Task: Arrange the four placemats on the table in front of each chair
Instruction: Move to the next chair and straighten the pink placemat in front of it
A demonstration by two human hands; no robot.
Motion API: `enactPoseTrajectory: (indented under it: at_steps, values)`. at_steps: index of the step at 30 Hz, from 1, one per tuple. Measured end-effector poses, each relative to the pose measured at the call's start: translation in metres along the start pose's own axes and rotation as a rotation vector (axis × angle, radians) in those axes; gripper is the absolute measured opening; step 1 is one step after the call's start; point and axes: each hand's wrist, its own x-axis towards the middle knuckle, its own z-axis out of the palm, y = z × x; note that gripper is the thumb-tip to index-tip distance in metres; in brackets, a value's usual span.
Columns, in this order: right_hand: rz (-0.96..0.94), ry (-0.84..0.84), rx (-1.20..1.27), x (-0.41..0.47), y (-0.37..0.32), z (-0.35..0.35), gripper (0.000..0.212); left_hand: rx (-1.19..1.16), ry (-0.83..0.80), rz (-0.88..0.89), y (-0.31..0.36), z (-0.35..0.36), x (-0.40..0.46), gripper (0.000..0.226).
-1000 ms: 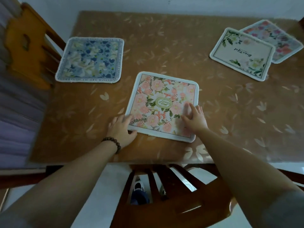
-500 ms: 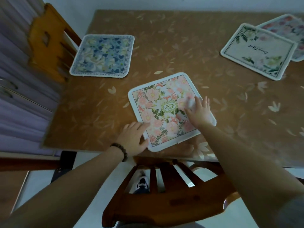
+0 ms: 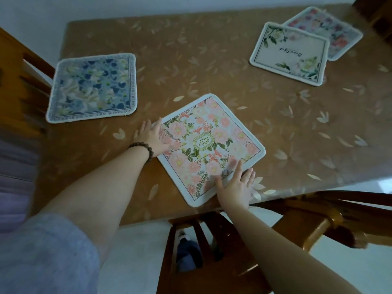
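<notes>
A pink floral placemat (image 3: 209, 143) lies turned at an angle near the table's front edge. My left hand (image 3: 153, 135) rests flat on its left corner, fingers spread. My right hand (image 3: 236, 187) presses flat on its near corner, fingers apart. A blue floral placemat (image 3: 93, 87) lies at the left, in front of the left chair (image 3: 25, 77). At the far right, a cream placemat with green leaves (image 3: 290, 53) overlaps a purple-pink floral placemat (image 3: 331, 28).
The brown table (image 3: 212, 60) has a leaf-patterned cover. A wooden chair back (image 3: 203, 251) stands just below the front edge, with another chair (image 3: 322, 221) to its right. A dark chair part (image 3: 379, 18) shows at the far right corner.
The pink placemat has turned further under my hands. My left hand moved up from the near edge to the mat's left corner; my right hand slid down to its near corner.
</notes>
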Motion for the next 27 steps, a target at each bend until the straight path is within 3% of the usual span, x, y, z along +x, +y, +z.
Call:
enactPoseTrajectory:
  at_steps: [6, 20, 23, 27]
  values:
    - [-0.105, -0.028, -0.024, 0.020, 0.003, -0.009, 0.085, -0.128, 0.071, 0.040, -0.006, -0.002, -0.006, 0.081]
    - [-0.286, -0.269, -0.111, 0.128, -0.013, -0.066, 0.076, -0.241, 0.260, 0.084, 0.005, 0.054, -0.174, 0.050]
    - [-0.315, -0.230, -0.082, 0.106, 0.002, -0.072, 0.092, -0.273, 0.202, 0.023, 0.015, 0.056, -0.179, 0.070]
    - [-0.282, -0.250, -0.087, 0.065, 0.025, -0.074, 0.119, -0.257, 0.002, -0.097, 0.034, 0.059, -0.173, 0.110]
